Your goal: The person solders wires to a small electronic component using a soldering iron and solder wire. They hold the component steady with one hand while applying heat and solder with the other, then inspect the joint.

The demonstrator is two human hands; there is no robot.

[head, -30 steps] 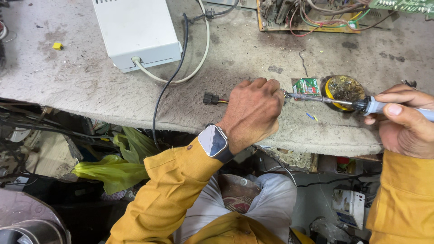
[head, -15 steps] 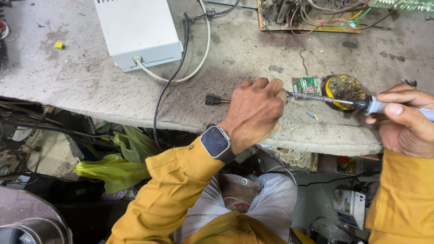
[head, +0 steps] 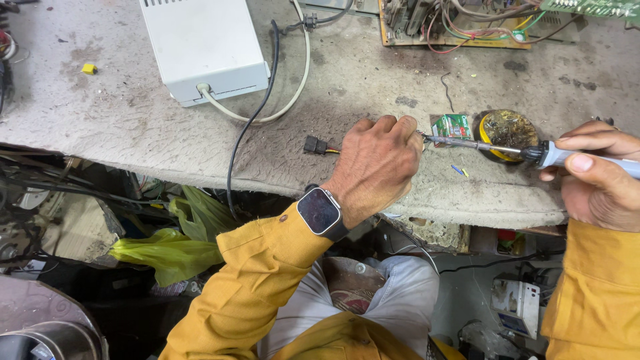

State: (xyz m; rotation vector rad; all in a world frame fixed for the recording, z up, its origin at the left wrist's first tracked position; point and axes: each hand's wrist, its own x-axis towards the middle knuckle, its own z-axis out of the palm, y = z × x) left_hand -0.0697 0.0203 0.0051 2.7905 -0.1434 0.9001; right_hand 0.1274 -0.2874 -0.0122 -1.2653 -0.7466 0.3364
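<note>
My left hand [head: 378,165] rests on the grey workbench [head: 120,120], fingers curled around thin wires that end in a small black connector [head: 315,145] to its left. My right hand [head: 598,179] grips a soldering iron [head: 533,152] by its pale handle. The iron's metal tip reaches left to my left fingertips. Just beyond the tip lie a small green packet [head: 453,125] and a round yellow flux tin [head: 508,131]. A smartwatch [head: 320,212] sits on my left wrist.
A white box [head: 203,43] with a pale cable and a black cable [head: 257,113] stands at the back of the bench. Circuit boards with loose wires [head: 453,23] lie at the far right. A green plastic bag [head: 170,250] and clutter fill the space under the bench.
My left hand has shifted slightly and turned a little, so the watch face shows more. The soldering iron stays at the fingertips.
</note>
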